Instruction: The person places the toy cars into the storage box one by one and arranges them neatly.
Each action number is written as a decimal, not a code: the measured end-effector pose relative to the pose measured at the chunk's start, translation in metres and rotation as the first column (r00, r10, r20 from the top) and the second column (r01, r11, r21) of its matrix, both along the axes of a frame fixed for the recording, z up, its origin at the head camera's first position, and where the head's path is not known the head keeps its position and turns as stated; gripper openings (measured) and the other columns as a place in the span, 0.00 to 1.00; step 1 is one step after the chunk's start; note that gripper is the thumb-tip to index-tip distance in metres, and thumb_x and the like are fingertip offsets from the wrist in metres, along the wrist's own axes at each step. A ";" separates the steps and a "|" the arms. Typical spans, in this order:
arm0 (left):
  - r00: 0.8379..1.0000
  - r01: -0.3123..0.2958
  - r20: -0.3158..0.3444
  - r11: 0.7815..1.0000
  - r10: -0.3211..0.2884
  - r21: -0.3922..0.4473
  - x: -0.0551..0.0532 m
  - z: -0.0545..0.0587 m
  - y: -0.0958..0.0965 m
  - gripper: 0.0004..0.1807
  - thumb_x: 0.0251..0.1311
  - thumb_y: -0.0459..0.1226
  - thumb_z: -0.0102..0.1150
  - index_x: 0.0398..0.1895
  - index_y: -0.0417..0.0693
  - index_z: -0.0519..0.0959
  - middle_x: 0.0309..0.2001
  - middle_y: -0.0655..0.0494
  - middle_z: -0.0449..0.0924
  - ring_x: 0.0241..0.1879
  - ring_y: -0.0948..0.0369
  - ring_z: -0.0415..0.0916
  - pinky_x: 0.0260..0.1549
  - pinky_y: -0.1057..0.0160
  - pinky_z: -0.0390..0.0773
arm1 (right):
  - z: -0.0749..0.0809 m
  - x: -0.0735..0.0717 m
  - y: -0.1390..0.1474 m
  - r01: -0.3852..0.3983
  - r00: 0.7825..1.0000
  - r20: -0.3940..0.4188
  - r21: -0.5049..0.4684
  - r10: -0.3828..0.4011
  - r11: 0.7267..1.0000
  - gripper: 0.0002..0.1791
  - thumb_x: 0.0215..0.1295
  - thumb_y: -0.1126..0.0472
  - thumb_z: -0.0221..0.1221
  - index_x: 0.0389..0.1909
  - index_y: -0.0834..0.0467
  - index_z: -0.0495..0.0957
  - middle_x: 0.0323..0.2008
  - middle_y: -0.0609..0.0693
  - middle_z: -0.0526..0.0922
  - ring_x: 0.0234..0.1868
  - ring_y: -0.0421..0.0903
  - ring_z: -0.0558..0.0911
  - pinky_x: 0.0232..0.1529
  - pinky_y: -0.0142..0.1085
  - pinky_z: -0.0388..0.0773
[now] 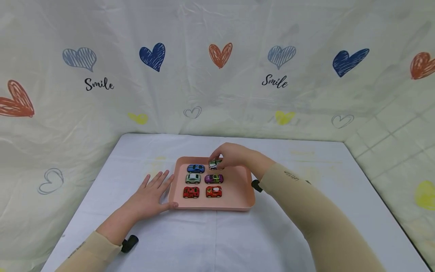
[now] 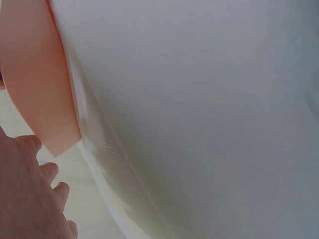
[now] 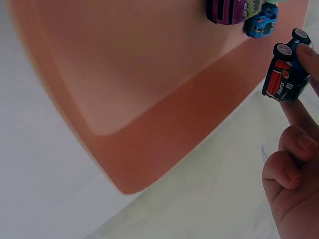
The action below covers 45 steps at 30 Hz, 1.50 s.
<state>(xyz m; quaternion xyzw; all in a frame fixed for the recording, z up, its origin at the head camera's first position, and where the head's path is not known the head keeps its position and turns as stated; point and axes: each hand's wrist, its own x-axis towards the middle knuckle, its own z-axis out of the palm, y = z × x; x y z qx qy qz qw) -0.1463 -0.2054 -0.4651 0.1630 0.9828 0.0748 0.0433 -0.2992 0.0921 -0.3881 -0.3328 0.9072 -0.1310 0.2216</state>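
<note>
Holding a toy car (image 3: 280, 82) at its fingertips (image 3: 308, 57): the right hand (image 1: 234, 154).

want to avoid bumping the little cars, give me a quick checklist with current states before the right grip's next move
1. Right grip secure: ok, thumb and finger pinch the held car.
2. Held car apart from blue car and purple car: ok, gaps show in the head view.
3. Held car fully off the floor of the tray: cannot tell.
4. Left grip away from the cars: ok, fingers spread beside the tray, thumb at its near-left corner.
5. Pale green car, left red car and right red car upright: ok.
</note>
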 end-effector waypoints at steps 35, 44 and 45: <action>1.000 0.008 -0.009 1.000 -0.008 -0.003 0.001 0.002 0.002 0.56 0.54 0.71 0.56 0.79 0.52 0.53 0.79 0.47 0.47 0.77 0.44 0.43 0.72 0.37 0.39 | -0.031 0.000 -0.023 -0.041 0.987 -0.143 0.237 0.077 0.971 0.18 0.66 0.55 0.64 0.57 0.45 0.82 0.52 0.43 0.83 0.54 0.43 0.78 0.61 0.41 0.75; 1.000 0.000 0.005 1.000 0.000 -0.004 0.000 0.001 0.001 0.57 0.54 0.71 0.55 0.80 0.52 0.51 0.79 0.47 0.46 0.77 0.44 0.43 0.72 0.37 0.38 | -0.020 -0.002 -0.018 -0.033 0.991 -0.121 0.149 0.052 0.988 0.21 0.64 0.57 0.67 0.59 0.48 0.81 0.49 0.41 0.84 0.52 0.41 0.80 0.57 0.38 0.77; 1.000 -0.003 0.009 1.000 0.003 -0.006 0.000 0.000 0.001 0.56 0.54 0.71 0.55 0.80 0.52 0.51 0.79 0.48 0.46 0.77 0.45 0.42 0.73 0.38 0.37 | -0.018 -0.002 -0.017 -0.029 0.993 -0.112 0.139 0.045 0.990 0.21 0.64 0.58 0.67 0.58 0.48 0.81 0.49 0.41 0.84 0.52 0.41 0.80 0.57 0.37 0.77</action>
